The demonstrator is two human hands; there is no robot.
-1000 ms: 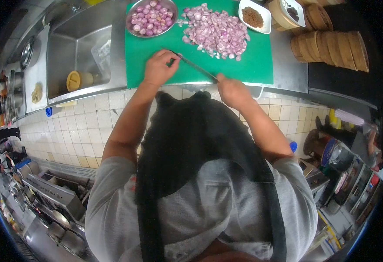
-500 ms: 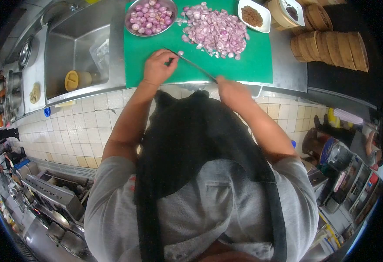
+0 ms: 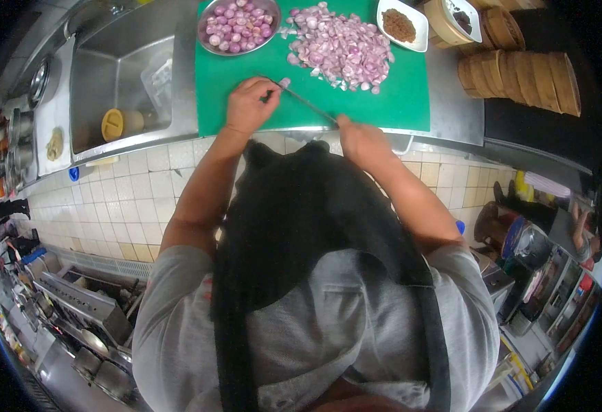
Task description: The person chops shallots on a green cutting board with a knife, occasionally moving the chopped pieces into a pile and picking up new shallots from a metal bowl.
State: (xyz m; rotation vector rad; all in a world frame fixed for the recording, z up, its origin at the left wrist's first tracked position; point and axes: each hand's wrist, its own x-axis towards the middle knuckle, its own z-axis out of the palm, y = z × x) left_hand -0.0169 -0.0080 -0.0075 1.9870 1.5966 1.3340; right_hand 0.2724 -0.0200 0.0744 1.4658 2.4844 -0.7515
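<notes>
My right hand (image 3: 364, 141) is wrapped round the handle of a knife (image 3: 308, 105), whose thin blade points left across the green cutting board (image 3: 397, 110). At the blade's far end my left hand (image 3: 251, 103) is curled, its thumb and index finger close to the blade; what it holds, if anything, is too small to make out. A small shallot piece (image 3: 285, 82) lies against the blade near the tip. Beyond the knife is a wide pile of sliced shallots (image 3: 342, 51). A metal bowl (image 3: 274, 34) of whole peeled shallots stands on the board's back left.
A white dish (image 3: 421, 34) of brown food sits at the board's back right, beside bamboo steamers (image 3: 521, 79). To the left is a steel sink (image 3: 119, 62) with a yellow-lidded container (image 3: 113, 125). Another person's arm (image 3: 579, 226) shows at far right.
My right hand and the knife handle have shifted slightly left and up. My left hand is nearly where it was. The shallot piece by the blade looks slightly different.
</notes>
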